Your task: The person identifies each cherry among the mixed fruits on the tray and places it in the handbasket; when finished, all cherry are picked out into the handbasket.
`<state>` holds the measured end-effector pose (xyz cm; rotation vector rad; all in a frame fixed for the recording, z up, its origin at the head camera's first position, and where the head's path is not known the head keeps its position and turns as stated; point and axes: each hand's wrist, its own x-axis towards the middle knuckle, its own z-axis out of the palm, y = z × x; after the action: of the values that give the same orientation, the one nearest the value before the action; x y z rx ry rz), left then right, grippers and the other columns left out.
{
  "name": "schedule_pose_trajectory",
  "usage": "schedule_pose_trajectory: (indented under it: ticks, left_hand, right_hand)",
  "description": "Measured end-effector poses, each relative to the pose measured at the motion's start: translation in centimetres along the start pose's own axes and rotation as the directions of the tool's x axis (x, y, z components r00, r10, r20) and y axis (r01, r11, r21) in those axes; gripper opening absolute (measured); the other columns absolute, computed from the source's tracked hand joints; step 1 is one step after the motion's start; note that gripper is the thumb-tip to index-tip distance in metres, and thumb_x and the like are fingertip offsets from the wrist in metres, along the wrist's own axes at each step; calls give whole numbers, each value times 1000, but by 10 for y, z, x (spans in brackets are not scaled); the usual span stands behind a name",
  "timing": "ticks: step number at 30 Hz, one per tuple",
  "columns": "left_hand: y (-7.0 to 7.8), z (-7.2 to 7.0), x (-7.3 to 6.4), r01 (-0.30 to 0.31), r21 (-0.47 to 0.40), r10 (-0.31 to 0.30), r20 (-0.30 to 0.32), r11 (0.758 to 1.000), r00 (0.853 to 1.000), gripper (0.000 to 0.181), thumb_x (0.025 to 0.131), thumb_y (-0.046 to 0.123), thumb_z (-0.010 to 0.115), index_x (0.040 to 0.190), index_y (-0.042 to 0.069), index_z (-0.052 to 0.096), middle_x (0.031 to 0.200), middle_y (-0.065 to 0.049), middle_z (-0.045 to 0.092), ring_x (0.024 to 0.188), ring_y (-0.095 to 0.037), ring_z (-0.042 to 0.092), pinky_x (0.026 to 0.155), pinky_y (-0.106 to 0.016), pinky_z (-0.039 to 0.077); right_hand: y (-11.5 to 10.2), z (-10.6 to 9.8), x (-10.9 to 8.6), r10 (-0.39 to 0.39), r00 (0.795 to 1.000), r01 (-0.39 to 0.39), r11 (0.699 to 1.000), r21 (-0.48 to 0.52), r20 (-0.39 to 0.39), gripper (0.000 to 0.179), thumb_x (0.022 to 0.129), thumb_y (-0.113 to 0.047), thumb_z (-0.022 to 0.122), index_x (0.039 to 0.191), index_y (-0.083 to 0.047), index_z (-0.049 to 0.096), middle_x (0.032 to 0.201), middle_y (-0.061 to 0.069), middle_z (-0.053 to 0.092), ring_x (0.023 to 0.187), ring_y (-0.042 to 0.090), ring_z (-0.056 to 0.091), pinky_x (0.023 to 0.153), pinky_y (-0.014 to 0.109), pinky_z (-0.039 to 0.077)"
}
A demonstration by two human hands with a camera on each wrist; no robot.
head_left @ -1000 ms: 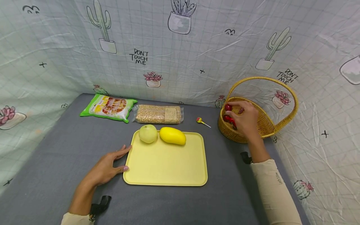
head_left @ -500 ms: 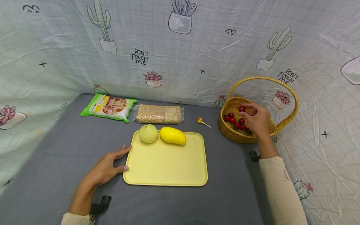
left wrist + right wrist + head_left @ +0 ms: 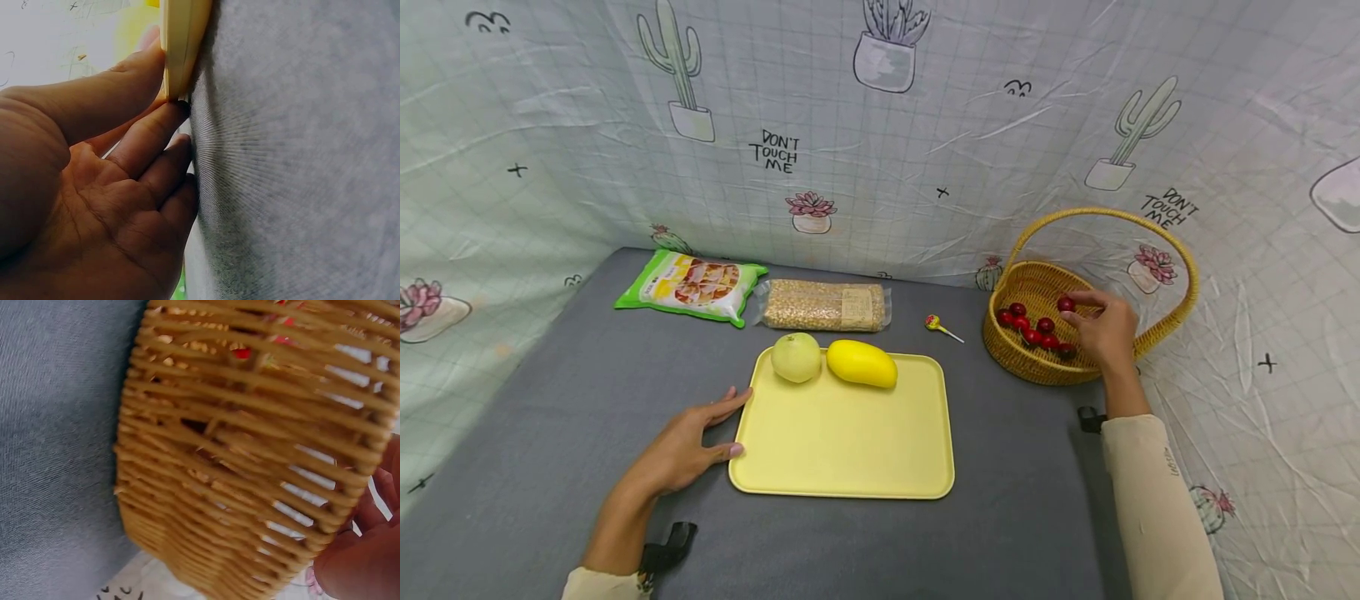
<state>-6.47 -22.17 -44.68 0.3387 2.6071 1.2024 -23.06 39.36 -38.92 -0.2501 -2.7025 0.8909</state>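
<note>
My right hand [image 3: 1108, 327] pinches a dark red cherry [image 3: 1066, 304] between thumb and fingertips, over the right part of the wicker basket [image 3: 1026, 367]. Several more cherries [image 3: 1032, 337] lie inside, toward its left and front. In the right wrist view the woven basket wall [image 3: 250, 444] covers most of the hand and hides the pinched cherry. At the left edge of the yellow tray [image 3: 842, 442], my left hand [image 3: 681, 450] rests with fingers extended, thumb and fingertips touching the rim. A pale green round fruit [image 3: 796, 357] and a yellow mango [image 3: 861, 363] sit along the tray's back.
Behind the tray lie a green-edged snack bag [image 3: 692, 286] and a clear vacuum pack of grains [image 3: 823, 305]. A lollipop [image 3: 942, 327] is between that pack and the basket. The basket's tall handle [image 3: 1105, 211] arches over it. A patterned cloth backdrop [image 3: 865, 167] borders the grey table.
Holding the cherry, my right hand has moved rightward and slightly down across the basket, uncovering the other cherries. My left hand has stayed at the tray's edge.
</note>
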Motion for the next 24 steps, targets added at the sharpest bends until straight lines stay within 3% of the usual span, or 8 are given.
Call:
schedule_pose_trajectory:
  ticks: [4, 6, 8, 10, 13, 19, 24]
  left_hand:
    - [0, 0, 0, 4, -2, -4, 1, 1000, 1000, 85, 89, 14, 84, 164, 10, 43, 168, -30, 32, 155, -57, 28, 117, -76, 30]
    - [0, -1, 0, 3, -2, -3, 2, 1000, 1000, 85, 89, 14, 84, 163, 10, 43, 168, -30, 32, 155, -56, 28, 117, -76, 30]
    - [0, 0, 0, 1, -2, -1, 3, 1000, 1000, 85, 89, 14, 85, 163, 9, 44, 167, -30, 32, 155, -56, 28, 117, -76, 30]
    - [1, 0, -1, -4, 3, 4, 1, 1000, 1000, 85, 89, 15, 85, 163, 9, 44, 167, -30, 33, 155, -56, 30, 117, -76, 31]
    - [2, 0, -1, -9, 8, 9, -2, 1000, 1000, 84, 88, 16, 85, 162, 9, 45, 166, -30, 35, 154, -55, 31, 116, -76, 32]
    - [3, 1, -1, -2, 15, 2, -4, 1000, 1000, 84, 89, 15, 85, 162, 9, 45, 166, -30, 35, 154, -55, 31, 117, -76, 31]
    - [4, 1, -1, -3, 14, 3, -8, 1000, 1000, 84, 88, 15, 85, 162, 9, 46, 166, -30, 35, 154, -55, 33, 116, -76, 32]
  right_hand:
    - [7, 1, 4, 13, 1000, -13, 1000, -8, 26, 34, 101, -21, 77, 132, -10, 77, 132, 19, 74, 78, 23, 57, 62, 30, 45]
    - [10, 2, 6, 22, 999, -21, 1000, -18, 48, 33, 101, -20, 76, 132, -8, 76, 132, 21, 73, 86, 31, 59, 71, 38, 50]
    - [13, 3, 8, 40, 996, -38, 999, -28, 81, 34, 102, -19, 75, 133, -5, 75, 134, 24, 72, 103, 41, 59, 93, 50, 52]
    - [16, 3, 9, 56, 992, -52, 998, -35, 113, 34, 102, -18, 74, 133, -3, 74, 135, 26, 70, 121, 50, 53, 114, 62, 40]
    - [17, 4, 10, 67, 987, -61, 997, -45, 149, 33, 102, -16, 74, 131, 0, 73, 137, 29, 67, 139, 55, 41, 128, 69, 17]
    - [20, 4, 13, 90, 981, -76, 993, -91, 170, 30, 99, -14, 76, 126, 1, 74, 134, 31, 65, 141, 60, 35, 123, 71, 24]
    - [25, 5, 18, 107, 969, -80, 988, -130, 221, 34, 98, -14, 77, 127, 3, 73, 131, 32, 68, 136, 59, 41, 117, 69, 33]
